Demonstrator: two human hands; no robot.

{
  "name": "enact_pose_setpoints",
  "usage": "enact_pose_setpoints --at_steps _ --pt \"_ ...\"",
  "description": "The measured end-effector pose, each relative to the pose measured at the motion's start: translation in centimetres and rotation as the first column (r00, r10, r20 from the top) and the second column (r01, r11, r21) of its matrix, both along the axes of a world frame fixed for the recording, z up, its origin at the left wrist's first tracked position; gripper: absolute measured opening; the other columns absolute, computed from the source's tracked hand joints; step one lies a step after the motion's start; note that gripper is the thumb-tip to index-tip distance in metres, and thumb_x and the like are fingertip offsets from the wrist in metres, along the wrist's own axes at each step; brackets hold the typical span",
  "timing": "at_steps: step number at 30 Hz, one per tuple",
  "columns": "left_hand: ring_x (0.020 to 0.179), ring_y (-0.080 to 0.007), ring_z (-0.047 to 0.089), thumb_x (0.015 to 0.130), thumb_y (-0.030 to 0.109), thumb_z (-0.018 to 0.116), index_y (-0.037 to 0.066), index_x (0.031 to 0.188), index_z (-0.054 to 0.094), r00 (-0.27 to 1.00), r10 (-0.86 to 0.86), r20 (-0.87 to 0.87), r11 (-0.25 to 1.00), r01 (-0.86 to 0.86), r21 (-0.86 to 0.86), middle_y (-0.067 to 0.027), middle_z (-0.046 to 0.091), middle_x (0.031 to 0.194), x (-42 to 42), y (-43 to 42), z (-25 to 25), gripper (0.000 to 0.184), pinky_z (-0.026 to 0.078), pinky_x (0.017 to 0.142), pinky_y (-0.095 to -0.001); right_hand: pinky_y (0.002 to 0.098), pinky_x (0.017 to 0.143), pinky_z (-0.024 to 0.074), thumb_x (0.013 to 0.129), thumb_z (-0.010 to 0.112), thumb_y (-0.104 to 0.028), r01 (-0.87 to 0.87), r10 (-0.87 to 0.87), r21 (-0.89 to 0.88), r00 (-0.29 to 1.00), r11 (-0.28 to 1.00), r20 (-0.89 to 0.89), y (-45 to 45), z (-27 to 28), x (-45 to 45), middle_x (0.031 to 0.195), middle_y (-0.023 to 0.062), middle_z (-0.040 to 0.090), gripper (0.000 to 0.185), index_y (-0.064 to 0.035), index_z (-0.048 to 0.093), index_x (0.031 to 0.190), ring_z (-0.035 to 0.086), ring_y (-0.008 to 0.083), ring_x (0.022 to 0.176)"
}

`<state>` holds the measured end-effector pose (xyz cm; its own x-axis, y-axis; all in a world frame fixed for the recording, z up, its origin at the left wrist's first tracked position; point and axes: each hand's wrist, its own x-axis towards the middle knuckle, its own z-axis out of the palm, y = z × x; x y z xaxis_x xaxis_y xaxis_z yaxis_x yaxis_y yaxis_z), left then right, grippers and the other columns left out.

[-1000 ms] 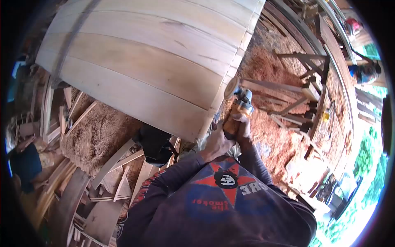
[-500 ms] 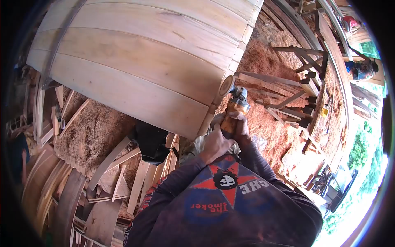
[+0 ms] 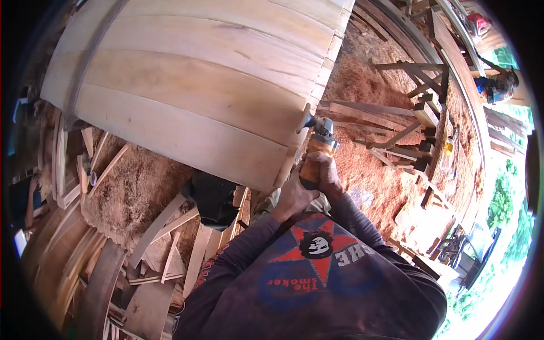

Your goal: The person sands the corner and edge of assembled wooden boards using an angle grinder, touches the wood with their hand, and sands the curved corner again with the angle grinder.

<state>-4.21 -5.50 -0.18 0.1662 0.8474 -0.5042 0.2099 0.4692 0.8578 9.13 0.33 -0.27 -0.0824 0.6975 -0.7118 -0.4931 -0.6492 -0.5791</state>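
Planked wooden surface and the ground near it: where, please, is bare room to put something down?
The planked surface is bare between the dark strip and the power tool; its slope is unclear. Sawdust ground is open between the right hand and the wooden frame. Lower left is crowded with loose boards and a black bundle.

That dark shirt (image 3: 351, 300), bottom centre, is purplish-navy with a red star (image 3: 290, 255) over blue patches, a black-and-white face print (image 3: 315, 245), white letters and red lettering (image 3: 292, 283). The power tool (image 3: 310, 169) above it is orange-yellow with a grey head. Those planks (image 3: 187, 73), upper left, run cream to pale tan, striped by thin dark seams and smudged brown. The sawdust (image 3: 371, 164) glows orange-pink at right, duller brown at left, beside a black cloth (image 3: 211, 198). Bright green foliage (image 3: 506, 212) colours the right edge.
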Motion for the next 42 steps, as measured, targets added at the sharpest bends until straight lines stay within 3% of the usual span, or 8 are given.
enact_pose_setpoints --at_steps 7,9,17,27,35,37,39,42 --pt "0.090 -0.0166 0.068 0.074 0.011 0.079 0.003 0.127 0.059 0.863 0.127 0.488 0.982 -0.040 -0.186 -0.0040 0.069 0.102 -0.8 -0.1 -0.5 0.057 0.055 0.081 -0.0315 0.0305 0.061 0.0531 0.084 0.069 -0.014 -0.386 0.239 0.119 0.755 0.915 0.610 0.2 3.6 -1.8 0.080 0.0046 0.067 0.017 -0.0019 0.070 0.095 0.063 0.0138 0.069" --pt "0.086 -0.0166 0.068 0.074 0.008 0.079 0.003 0.126 0.059 0.906 0.157 0.394 0.946 -0.024 -0.323 -0.0044 0.068 0.102 -1.6 -0.3 1.5 0.057 0.055 0.075 -0.0294 0.0313 0.063 0.0525 0.075 0.080 -0.018 -0.199 0.124 0.110 0.872 0.974 0.473 0.5 4.9 -3.0 0.079 0.0012 0.067 0.025 -0.0026 0.070 0.093 0.061 0.0110 0.070" --pt "0.094 -0.0164 0.067 0.087 0.020 0.085 0.002 0.136 0.053 0.880 -0.230 0.416 0.969 0.247 0.012 -0.0087 0.067 0.116 1.1 2.7 6.1 0.061 0.057 0.081 -0.0335 0.0338 0.066 0.0581 0.076 0.072 -0.010 0.223 -0.221 0.200 0.975 0.954 -0.035 2.7 8.1 5.3 0.082 0.0087 0.068 0.023 -0.0010 0.066 0.096 0.068 0.0212 0.070" --pt "0.079 -0.0187 0.069 0.092 0.044 0.081 -0.003 0.123 0.062 0.818 -0.562 0.124 0.819 0.531 0.215 -0.0143 0.071 0.090 16.1 7.6 12.4 0.059 0.055 0.071 -0.0342 0.0362 0.071 0.0583 0.081 0.067 -0.019 0.607 -0.682 0.430 0.730 0.669 0.031 -0.8 13.9 23.5 0.085 0.0117 0.068 0.032 0.0004 0.063 0.106 0.068 0.0240 0.073" --pt "0.099 -0.0167 0.068 0.087 0.042 0.087 -0.003 0.137 0.057 0.454 -0.752 0.478 0.584 0.794 0.166 -0.0105 0.074 0.109 26.3 10.0 12.1 0.073 0.054 0.090 -0.0329 0.0370 0.072 0.0576 0.084 0.063 -0.018 0.832 -0.885 0.440 0.440 0.338 -0.151 -5.6 16.4 32.0 0.088 0.0138 0.068 0.030 0.0050 0.063 0.104 0.068 0.0252 0.076" --pt "0.100 -0.0243 0.072 0.089 0.034 0.083 -0.002 0.139 0.055 0.421 -0.812 0.405 0.559 0.762 0.328 -0.0148 0.074 0.113 27.5 10.8 11.3 0.067 0.056 0.092 -0.0393 0.0353 0.072 0.0574 0.085 0.063 -0.018 0.836 -0.913 0.475 0.382 0.275 -0.145 -7.7 17.4 34.4 0.089 0.0135 0.068 0.028 0.0041 0.063 0.102 0.067 0.0248 0.078" --pt "0.100 -0.0326 0.073 0.090 0.020 0.074 0.000 0.132 0.061 0.232 -0.904 -0.359 0.062 0.902 0.427 -0.0195 0.074 0.112 29.1 15.0 10.8 0.048 0.055 0.092 -0.0461 0.0369 0.075 0.0581 0.085 0.065 -0.018 0.863 -0.969 0.481 0.226 0.154 -0.095 -10.6 16.8 37.8 0.088 0.0119 0.067 0.025 0.0015 0.065 0.099 0.068 0.0255 0.077" --pt "0.098 -0.0351 0.071 0.087 0.011 0.068 0.004 0.112 0.070 0.443 -0.691 -0.572 -0.040 0.766 0.642 -0.0189 0.074 0.100 30.1 22.2 3.3 0.026 0.053 0.092 -0.0466 0.0407 0.085 0.0576 0.086 0.067 -0.023 0.772 -0.982 0.629 0.172 0.086 -0.077 -13.6 18.3 41.9 0.096 0.0146 0.070 0.033 0.0026 0.066 0.108 0.069 0.0279 0.087"
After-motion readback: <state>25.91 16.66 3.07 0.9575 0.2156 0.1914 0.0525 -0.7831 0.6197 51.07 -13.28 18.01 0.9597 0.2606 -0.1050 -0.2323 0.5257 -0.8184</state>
